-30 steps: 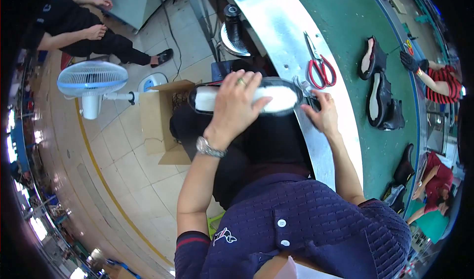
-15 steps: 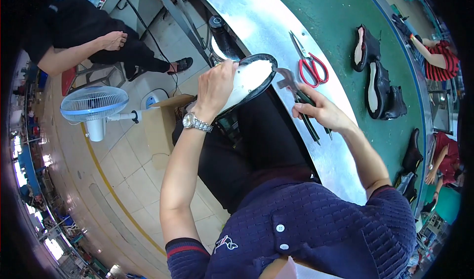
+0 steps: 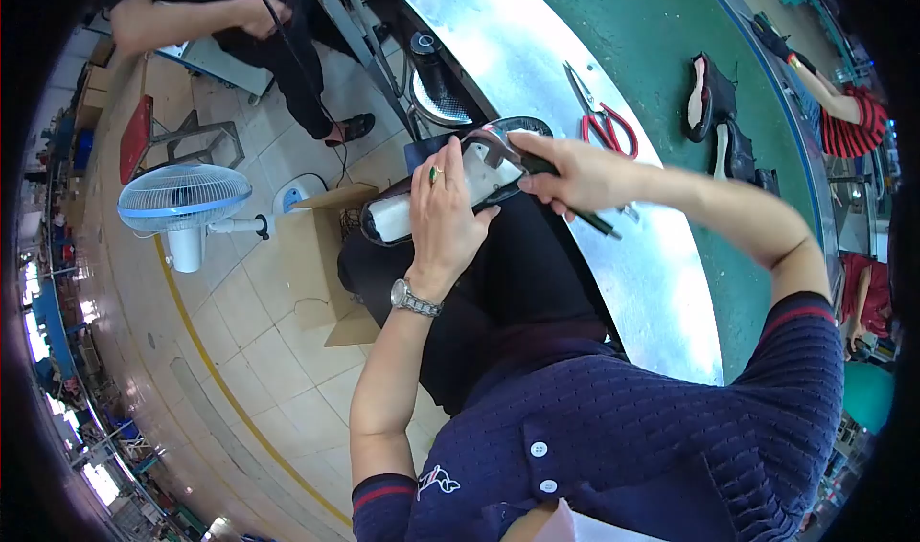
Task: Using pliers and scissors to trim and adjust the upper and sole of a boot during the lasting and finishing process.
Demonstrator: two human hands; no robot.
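Observation:
A black shoe (image 3: 391,218) rests upside down across my lap, its white underside facing up. My left hand (image 3: 446,214) grips it around the middle, fingers laid over the sole and thumb apart. In my right hand (image 3: 580,173) is a pair of pincers (image 3: 596,222) with dark green handles. Their metal head is over the front half of the shoe, close to my left fingertips. Whether the jaws bite on anything is too small to tell. Beyond my right hand, red-handled scissors (image 3: 613,130) lie on the metal bench edge, partly covered by my forearm.
Along my right runs a green belt (image 3: 632,24) bearing several black shoes (image 3: 704,101). An open cardboard box (image 3: 311,254) and a blue-white fan (image 3: 184,202) stand at my left. A co-worker's arm (image 3: 192,20) shows at upper left, beside a red stool (image 3: 137,144).
My right hand has carried the pincers left, over the sole. The shoe has turned and come lower, and my left hand has shifted to its middle. The co-worker at upper left has moved away from the stool.

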